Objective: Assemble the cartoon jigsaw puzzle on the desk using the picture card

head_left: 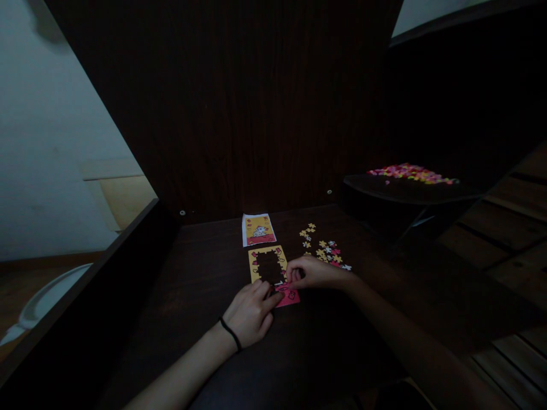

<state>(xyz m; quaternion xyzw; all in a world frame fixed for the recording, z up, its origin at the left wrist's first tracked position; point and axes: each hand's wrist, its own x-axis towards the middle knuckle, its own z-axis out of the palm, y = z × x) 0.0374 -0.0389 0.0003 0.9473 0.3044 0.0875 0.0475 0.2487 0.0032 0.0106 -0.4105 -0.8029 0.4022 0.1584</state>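
A partly assembled jigsaw puzzle (252, 267) lies on the dark surface, its yellow border and pink lower strip around a bare middle. My left hand (252, 310), a black band at its wrist, rests with fingers stretched over the lower left and pink strip. At the lower right edge, my right hand (314, 272) is closed in a pinch on a puzzle piece, mostly covered by the fingertips. Just beyond the puzzle lies a paper reference picture (260, 229) of a white animal on yellow and pink. Loose puzzle pieces (323, 250) in yellow, white and pink are scattered beyond my right hand.
A tall dark wooden panel (265, 102) rises behind the surface. On the right, a raised dark shelf (384, 191) carries a heap of small bright pink and yellow bits (410, 172). A low dark side board (98, 273) borders the left.
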